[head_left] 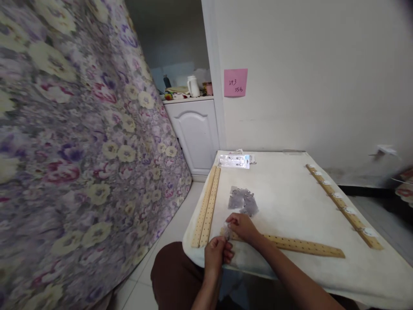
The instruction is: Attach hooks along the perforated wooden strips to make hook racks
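My left hand (217, 255) and my right hand (241, 226) meet near the table's front edge, both pinching a small clear plastic piece (226, 231). Its exact kind is too small to make out. It is over the left end of a wooden strip with rows of holes (300, 246), partly hidden by my right hand and forearm. Just beyond my hands lies a pile of clear, greyish square pieces with small shiny parts (242, 200). To the left of my hands, two more perforated wooden strips (209, 209) rest side by side.
Along the table's right side runs another wooden strip (346, 209) bearing several clear pieces. At the far left corner of the white-covered table (274, 189) lies a clear package (234, 161). A flowered curtain (97, 172) hangs at left; a pink note (235, 82) is on the wall.
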`<state>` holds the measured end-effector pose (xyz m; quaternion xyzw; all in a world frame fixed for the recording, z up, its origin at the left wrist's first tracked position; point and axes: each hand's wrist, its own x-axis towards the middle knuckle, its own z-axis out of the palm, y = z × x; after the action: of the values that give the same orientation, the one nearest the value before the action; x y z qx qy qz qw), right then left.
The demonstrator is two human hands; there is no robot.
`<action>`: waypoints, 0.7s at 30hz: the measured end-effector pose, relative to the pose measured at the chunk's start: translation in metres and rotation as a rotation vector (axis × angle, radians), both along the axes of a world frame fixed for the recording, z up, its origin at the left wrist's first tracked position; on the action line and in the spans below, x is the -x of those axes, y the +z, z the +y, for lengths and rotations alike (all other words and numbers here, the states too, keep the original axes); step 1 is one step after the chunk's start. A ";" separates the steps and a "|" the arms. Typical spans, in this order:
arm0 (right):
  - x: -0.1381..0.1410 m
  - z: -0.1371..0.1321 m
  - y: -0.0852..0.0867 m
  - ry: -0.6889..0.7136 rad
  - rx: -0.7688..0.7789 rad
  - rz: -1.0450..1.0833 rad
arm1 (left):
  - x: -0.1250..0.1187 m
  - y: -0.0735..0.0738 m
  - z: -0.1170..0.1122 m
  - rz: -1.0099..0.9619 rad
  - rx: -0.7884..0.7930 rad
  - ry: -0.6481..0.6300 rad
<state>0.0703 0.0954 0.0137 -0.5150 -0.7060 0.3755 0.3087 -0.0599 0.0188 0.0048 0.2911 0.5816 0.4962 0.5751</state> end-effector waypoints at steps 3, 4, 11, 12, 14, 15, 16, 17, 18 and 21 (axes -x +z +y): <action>0.005 0.003 -0.006 -0.008 -0.004 -0.022 | 0.001 -0.003 0.003 0.009 0.021 0.003; 0.006 0.004 -0.007 -0.009 -0.006 -0.032 | 0.001 -0.004 0.003 0.013 0.029 0.000; 0.008 0.002 -0.011 -0.043 -0.021 -0.093 | 0.002 -0.006 0.005 0.031 0.041 0.001; 0.009 0.001 -0.011 -0.048 -0.020 -0.091 | 0.002 -0.006 0.005 0.029 0.042 0.005; 0.009 0.001 -0.011 -0.055 -0.021 -0.084 | 0.001 -0.004 0.005 0.028 0.049 0.016; 0.009 0.000 -0.011 -0.058 -0.023 -0.081 | 0.001 -0.003 0.005 0.027 0.052 0.022; 0.008 -0.001 -0.010 -0.060 -0.025 -0.079 | 0.000 -0.002 0.005 0.025 0.056 0.029; 0.008 -0.001 -0.010 -0.063 -0.025 -0.078 | 0.000 -0.001 0.005 0.023 0.058 0.036; 0.007 -0.001 -0.009 -0.062 -0.023 -0.077 | -0.001 0.000 0.005 0.021 0.057 0.041; 0.004 -0.002 -0.008 -0.049 -0.005 -0.068 | -0.003 0.002 0.005 0.024 0.060 0.058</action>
<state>0.0661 0.0934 0.0059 -0.5438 -0.7042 0.3483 0.2950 -0.0572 0.0235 0.0072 0.2626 0.6112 0.4915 0.5621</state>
